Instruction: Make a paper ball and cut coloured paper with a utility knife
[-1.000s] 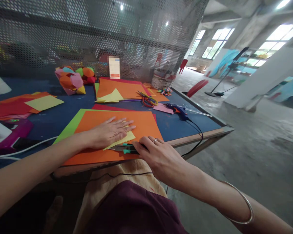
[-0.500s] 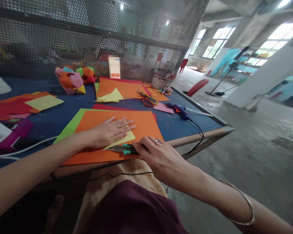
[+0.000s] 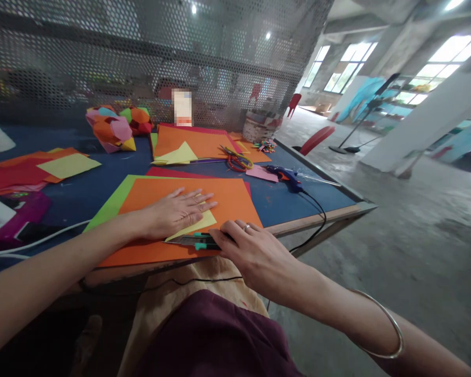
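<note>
My left hand lies flat, fingers stretched out, over a yellow sheet of paper that it partly hides. Fingers of my right hand are wrapped round a utility knife with a black and teal handle. Its blade points left and lies along the near edge of the yellow paper. Beneath both is an orange sheet, with a green sheet and a red one showing from under it.
Behind stand folded paper balls and orange paper with scissors beside it. A glue gun trails a black cord to the right. Coloured sheets and a purple device occupy the left. The table's edge is close.
The knife has shifted slightly left along the edge of the yellow paper, with my right hand. My left hand stays pressed on the paper. The whole view has moved a little.
</note>
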The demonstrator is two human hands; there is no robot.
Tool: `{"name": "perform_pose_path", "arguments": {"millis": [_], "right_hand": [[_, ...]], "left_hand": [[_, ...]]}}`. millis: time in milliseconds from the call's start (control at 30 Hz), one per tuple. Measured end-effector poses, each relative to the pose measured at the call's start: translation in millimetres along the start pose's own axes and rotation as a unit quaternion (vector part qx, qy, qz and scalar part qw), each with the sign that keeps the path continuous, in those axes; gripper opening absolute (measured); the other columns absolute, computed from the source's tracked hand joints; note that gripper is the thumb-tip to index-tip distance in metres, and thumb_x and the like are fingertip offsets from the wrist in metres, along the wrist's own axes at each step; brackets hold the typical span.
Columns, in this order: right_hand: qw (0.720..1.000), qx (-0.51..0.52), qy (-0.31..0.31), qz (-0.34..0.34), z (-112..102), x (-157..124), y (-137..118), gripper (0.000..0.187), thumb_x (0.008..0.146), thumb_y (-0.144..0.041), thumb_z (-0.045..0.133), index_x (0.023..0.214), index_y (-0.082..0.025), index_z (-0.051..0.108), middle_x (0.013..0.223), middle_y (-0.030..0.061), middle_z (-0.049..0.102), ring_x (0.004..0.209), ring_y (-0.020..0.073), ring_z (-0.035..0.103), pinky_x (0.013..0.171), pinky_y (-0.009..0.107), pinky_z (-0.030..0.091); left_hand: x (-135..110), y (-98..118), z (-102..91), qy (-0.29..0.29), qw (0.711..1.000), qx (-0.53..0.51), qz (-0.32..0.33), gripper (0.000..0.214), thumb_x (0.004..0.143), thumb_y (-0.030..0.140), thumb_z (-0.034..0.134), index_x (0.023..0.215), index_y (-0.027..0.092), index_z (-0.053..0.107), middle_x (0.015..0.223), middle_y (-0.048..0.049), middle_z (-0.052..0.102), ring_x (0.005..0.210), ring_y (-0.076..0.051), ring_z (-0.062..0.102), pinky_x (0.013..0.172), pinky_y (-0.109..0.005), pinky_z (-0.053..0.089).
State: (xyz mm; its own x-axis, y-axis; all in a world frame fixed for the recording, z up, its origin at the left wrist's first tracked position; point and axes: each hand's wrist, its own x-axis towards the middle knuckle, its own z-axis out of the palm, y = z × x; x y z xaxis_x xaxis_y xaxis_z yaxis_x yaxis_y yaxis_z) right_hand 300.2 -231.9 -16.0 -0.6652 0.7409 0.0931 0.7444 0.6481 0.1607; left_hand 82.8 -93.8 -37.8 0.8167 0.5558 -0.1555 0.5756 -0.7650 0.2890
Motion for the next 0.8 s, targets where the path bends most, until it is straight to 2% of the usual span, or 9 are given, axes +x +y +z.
{"name": "perform_pose_path", "arguments": {"millis": [200, 367, 433, 500, 567, 633, 667, 733, 800], "right_hand": [[1.0, 0.01, 0.01, -0.007, -0.1, -0.9, -0.3, 0.039, 0.095, -0.001, 0.042, 0.129, -0.008, 0.059, 0.107, 0.0133, 0.06, 0.086, 0.025, 0.058, 0.075, 0.038, 0.051], [0.994, 0.105, 0.035, -0.025, -9.7, -12.3, 11.0, 0.049, 0.092, 0.002, 0.04, 0.136, -0.012, 0.056, 0.109, 0.0116, 0.062, 0.09, 0.0239, 0.06, 0.078, 0.036, 0.052], [0.989, 0.134, 0.065, 0.011, -10.4, -17.0, 29.2, 0.044, 0.098, -0.004, 0.039, 0.138, -0.014, 0.055, 0.113, 0.0118, 0.063, 0.096, 0.0229, 0.062, 0.084, 0.034, 0.053], [0.982, 0.134, 0.094, 0.097, -6.2, -20.2, 55.3, 0.038, 0.105, -0.015, 0.04, 0.139, -0.016, 0.055, 0.118, 0.0128, 0.063, 0.102, 0.0235, 0.063, 0.089, 0.035, 0.053], [0.971, 0.077, 0.111, 0.197, 2.4, -22.3, 84.3, 0.038, 0.105, -0.022, 0.041, 0.141, -0.019, 0.055, 0.12, 0.0133, 0.063, 0.107, 0.0259, 0.064, 0.091, 0.038, 0.053], [0.964, 0.054, 0.111, 0.237, 13.7, -23.9, 110.0, 0.037, 0.104, -0.024, 0.041, 0.135, -0.013, 0.059, 0.116, 0.0171, 0.063, 0.104, 0.0302, 0.065, 0.088, 0.043, 0.054], [0.961, 0.046, 0.108, 0.249, 19.6, -24.4, 120.2, 0.037, 0.103, -0.023, 0.04, 0.132, -0.012, 0.061, 0.113, 0.0179, 0.064, 0.1, 0.0307, 0.066, 0.086, 0.044, 0.054], [0.958, 0.036, 0.101, 0.264, 30.8, -24.5, 134.3, 0.036, 0.102, -0.022, 0.041, 0.129, -0.011, 0.063, 0.112, 0.0188, 0.064, 0.096, 0.0306, 0.067, 0.083, 0.043, 0.055], [0.958, 0.03, 0.095, 0.269, 40.0, -22.5, 141.2, 0.036, 0.101, -0.021, 0.042, 0.13, -0.011, 0.063, 0.113, 0.0185, 0.065, 0.098, 0.0297, 0.067, 0.085, 0.042, 0.054]], "left_hand": [[-1.8, 0.2, -0.6, -0.003, 1.0, -0.002, -0.002, 0.06, 0.105, 0.05, 0.018, 0.161, 0.032, 0.027, 0.173, 0.0023, 0.018, 0.161, -0.021, 0.01, 0.128, -0.053, 0.003], [-1.1, -2.1, 0.4, -0.005, 1.0, 0.0, 0.002, 0.058, 0.106, 0.049, 0.02, 0.162, 0.033, 0.025, 0.173, 0.0024, 0.016, 0.161, -0.022, 0.009, 0.128, -0.054, 0.002], [-1.7, -2.0, -0.1, -0.008, 1.0, -0.006, 0.005, 0.057, 0.106, 0.048, 0.021, 0.161, 0.034, 0.027, 0.173, 0.0028, 0.016, 0.161, -0.022, 0.009, 0.128, -0.055, 0.002], [-4.3, 0.6, -2.2, 0.0, 1.0, -0.027, 0.008, 0.057, 0.106, 0.047, 0.022, 0.161, 0.033, 0.028, 0.173, 0.0023, 0.016, 0.161, -0.022, 0.01, 0.129, -0.054, 0.004], [-9.2, 6.3, -5.5, 0.045, 0.997, -0.056, -0.005, 0.059, 0.106, 0.048, 0.022, 0.162, 0.028, 0.026, 0.173, 0.0003, 0.018, 0.16, -0.021, 0.013, 0.13, -0.048, 0.008], [-16.2, 14.4, -8.3, 0.123, 0.989, -0.069, -0.047, 0.064, 0.104, 0.052, 0.027, 0.16, 0.02, 0.032, 0.17, -0.005, 0.029, 0.157, -0.022, 0.025, 0.129, -0.042, 0.019], [-20.2, 19.0, -9.0, 0.164, 0.981, -0.065, -0.079, 0.064, 0.103, 0.054, 0.029, 0.155, 0.017, 0.04, 0.165, -0.0081, 0.04, 0.153, -0.025, 0.035, 0.126, -0.041, 0.027], [-28.8, 28.9, -7.7, 0.221, 0.964, -0.043, -0.144, 0.059, 0.102, 0.057, 0.031, 0.135, 0.017, 0.059, 0.143, -0.0122, 0.061, 0.133, -0.029, 0.056, 0.114, -0.043, 0.044], [-36.7, 39.1, -2.8, 0.225, 0.956, -0.015, -0.187, 0.052, 0.101, 0.058, 0.033, 0.114, 0.02, 0.066, 0.12, -0.0113, 0.069, 0.113, -0.03, 0.065, 0.097, -0.046, 0.053]]}}
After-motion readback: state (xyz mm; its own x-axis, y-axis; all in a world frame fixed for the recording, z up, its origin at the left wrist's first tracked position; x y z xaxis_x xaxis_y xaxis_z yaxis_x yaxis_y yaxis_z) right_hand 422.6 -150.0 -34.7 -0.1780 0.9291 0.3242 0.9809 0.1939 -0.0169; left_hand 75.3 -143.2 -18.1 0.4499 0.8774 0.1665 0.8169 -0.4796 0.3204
